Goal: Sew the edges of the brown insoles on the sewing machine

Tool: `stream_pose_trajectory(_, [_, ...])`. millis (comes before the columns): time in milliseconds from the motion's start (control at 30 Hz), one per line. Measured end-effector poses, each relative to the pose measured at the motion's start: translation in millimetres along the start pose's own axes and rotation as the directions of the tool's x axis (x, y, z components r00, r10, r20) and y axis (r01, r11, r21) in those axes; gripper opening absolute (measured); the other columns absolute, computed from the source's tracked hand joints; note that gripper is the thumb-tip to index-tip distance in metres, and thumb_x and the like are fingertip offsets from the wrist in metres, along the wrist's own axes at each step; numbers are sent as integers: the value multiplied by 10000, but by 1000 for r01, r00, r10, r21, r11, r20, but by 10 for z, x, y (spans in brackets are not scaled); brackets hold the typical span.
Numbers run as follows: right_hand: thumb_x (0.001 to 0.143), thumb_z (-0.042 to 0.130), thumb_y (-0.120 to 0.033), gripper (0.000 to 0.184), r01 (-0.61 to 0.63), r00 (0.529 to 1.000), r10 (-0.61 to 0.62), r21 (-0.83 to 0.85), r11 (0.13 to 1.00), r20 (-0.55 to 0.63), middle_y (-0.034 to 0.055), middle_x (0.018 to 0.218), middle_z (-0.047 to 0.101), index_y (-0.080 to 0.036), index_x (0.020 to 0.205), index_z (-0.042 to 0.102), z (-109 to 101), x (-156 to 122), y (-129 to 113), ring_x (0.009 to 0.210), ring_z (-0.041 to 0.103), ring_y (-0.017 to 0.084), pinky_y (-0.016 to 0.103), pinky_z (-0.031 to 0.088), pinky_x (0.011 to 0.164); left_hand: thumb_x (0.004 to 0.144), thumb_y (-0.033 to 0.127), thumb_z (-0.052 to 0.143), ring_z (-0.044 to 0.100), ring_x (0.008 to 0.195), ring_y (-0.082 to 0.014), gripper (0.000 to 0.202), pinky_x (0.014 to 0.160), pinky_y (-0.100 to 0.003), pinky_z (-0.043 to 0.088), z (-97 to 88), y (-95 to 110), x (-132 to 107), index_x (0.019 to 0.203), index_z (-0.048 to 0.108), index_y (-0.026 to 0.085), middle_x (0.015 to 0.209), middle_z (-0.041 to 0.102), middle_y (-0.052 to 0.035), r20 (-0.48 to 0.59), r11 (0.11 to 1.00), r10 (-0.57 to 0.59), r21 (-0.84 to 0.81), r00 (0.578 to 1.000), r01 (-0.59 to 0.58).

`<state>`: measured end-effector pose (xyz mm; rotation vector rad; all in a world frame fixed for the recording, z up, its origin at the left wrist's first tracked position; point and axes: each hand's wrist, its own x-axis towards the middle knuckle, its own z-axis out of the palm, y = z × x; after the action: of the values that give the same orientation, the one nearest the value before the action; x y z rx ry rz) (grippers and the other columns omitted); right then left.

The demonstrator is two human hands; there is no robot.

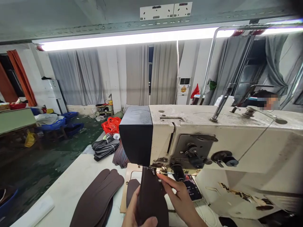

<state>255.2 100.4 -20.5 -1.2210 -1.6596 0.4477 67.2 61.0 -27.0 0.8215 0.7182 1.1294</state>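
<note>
A dark brown insole-shaped piece (152,198) stands under the head of a sewing machine (163,129), its narrow end by the needle area. My left hand (139,209) is closed around its lower part, thumb in front. My right hand (176,192) is at the piece's right edge, index finger reaching close to the needle and the other fingers bent in against the edge. Partly hidden behind the held piece lies another brown piece (132,189) on the machine's bed. A fanned stack of brown insole pieces (94,198) rests on the table to the left.
Bundled dark pieces (105,147) and a red plastic bag (111,125) sit at the table's far left. A lit phone (193,189) lies behind my right hand. A white roll (39,211) is at the near left. Another person (262,100) is beyond the machine.
</note>
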Motion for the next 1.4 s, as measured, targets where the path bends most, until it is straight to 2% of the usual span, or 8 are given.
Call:
stream_pose_trajectory(100, [931, 499, -356, 322, -12, 999, 11, 11, 1000, 30, 13, 614, 723, -256, 1135, 727, 8, -8, 49, 727, 713, 202, 251, 579, 690, 503, 350, 904, 576, 1178, -333, 794, 1007, -400, 455, -13, 92, 61, 1216, 569, 249, 1218, 669, -104, 6, 1000, 3, -18, 1000, -3])
stream_pose_trajectory(267, [945, 478, -398, 354, -41, 997, 36, 76, 996, 61, 6, 612, 726, -245, 1170, 704, 30, -29, 142, 584, 688, 167, 237, 562, 629, 531, 323, 900, 662, 1024, -312, 734, 907, -410, 517, -17, 318, 186, 1182, 576, 219, 1096, 720, -102, 79, 1000, -22, -19, 997, 24])
stream_pose_trajectory(533, [967, 435, -433, 378, -78, 992, 64, 130, 989, 108, 9, 593, 715, -275, 1215, 673, 32, -31, 111, 574, 681, 162, 221, 540, 642, 596, 340, 864, 695, 864, -262, 786, 797, -367, 549, -50, 565, 406, 1282, 514, 182, 1001, 734, -100, 101, 988, -68, 144, 993, 53])
stream_pose_trajectory(633, [966, 434, -433, 383, -76, 993, 66, 108, 991, 94, 1, 572, 701, -265, 1211, 676, 48, -31, 124, 563, 670, 160, 228, 544, 667, 612, 348, 851, 699, 804, -240, 744, 738, -331, 558, -10, 540, 453, 1267, 533, 193, 964, 739, -80, 80, 989, -35, 147, 996, 23])
stream_pose_trajectory(867, [959, 440, -410, 377, -96, 992, 85, 109, 989, 98, 0, 571, 710, -249, 1192, 689, 35, -31, 85, 568, 679, 168, 234, 537, 640, 604, 411, 841, 683, 791, -210, 791, 628, -257, 537, 142, 335, 502, 1270, 473, 198, 972, 730, -72, -116, 993, 56, 107, 992, -43])
stream_pose_trajectory(1000, [949, 453, -430, 381, -89, 994, 81, 118, 989, 70, 0, 561, 707, -245, 1166, 705, 43, -32, 73, 557, 668, 172, 251, 540, 638, 679, 358, 774, 628, 656, -134, 567, 478, -176, 418, 215, 330, 569, 1151, 510, 188, 888, 720, -41, -160, 975, 144, 192, 977, -112])
stream_pose_trajectory(1133, [949, 459, -429, 379, -77, 995, 70, 110, 991, 66, -13, 564, 706, -244, 1184, 692, 55, -36, 107, 558, 662, 160, 245, 532, 649, 691, 291, 723, 617, 660, -136, 353, 484, -177, 421, 313, 382, 646, 965, 523, 192, 830, 705, -25, -180, 965, 203, 206, 962, -165])
stream_pose_trajectory(1400, [939, 460, -473, 407, -87, 996, 84, 141, 986, 26, -9, 535, 687, -238, 1165, 703, 78, -35, 90, 543, 654, 167, 249, 518, 628, 626, 245, 675, 575, 623, -121, 301, 501, -188, 424, 277, 336, 971, 886, 545, 164, 770, 656, -19, -244, 951, 256, 238, 935, -198])
